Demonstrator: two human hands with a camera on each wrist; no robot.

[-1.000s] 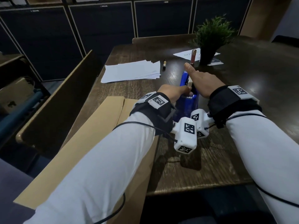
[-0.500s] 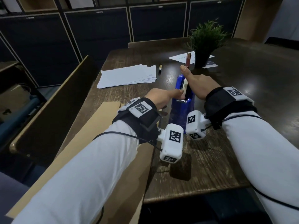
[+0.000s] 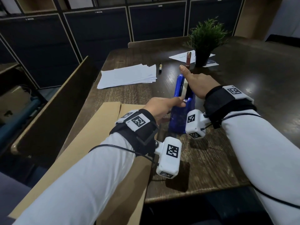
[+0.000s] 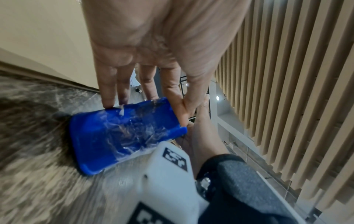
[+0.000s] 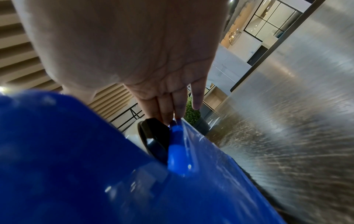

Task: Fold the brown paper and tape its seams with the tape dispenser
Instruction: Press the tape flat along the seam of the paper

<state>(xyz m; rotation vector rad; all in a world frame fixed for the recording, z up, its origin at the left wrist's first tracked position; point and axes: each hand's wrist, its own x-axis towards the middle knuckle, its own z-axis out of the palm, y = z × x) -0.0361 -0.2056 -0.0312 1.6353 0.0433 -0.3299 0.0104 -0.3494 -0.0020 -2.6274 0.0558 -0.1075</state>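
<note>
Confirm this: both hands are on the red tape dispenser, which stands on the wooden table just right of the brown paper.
Not quite: the tape dispenser is blue, not red, as the head view shows. The rest holds: the left hand and right hand are on it, and it stands on the wooden table just right of the brown paper.

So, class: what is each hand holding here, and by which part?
Both are on the blue dispenser. Left hand pinches at its near, cutter end; right hand steadies its top over the roll, fingers straight.

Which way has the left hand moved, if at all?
Yes. The left hand slid toward the person along the tape dispenser, away from the potted plant.
</note>
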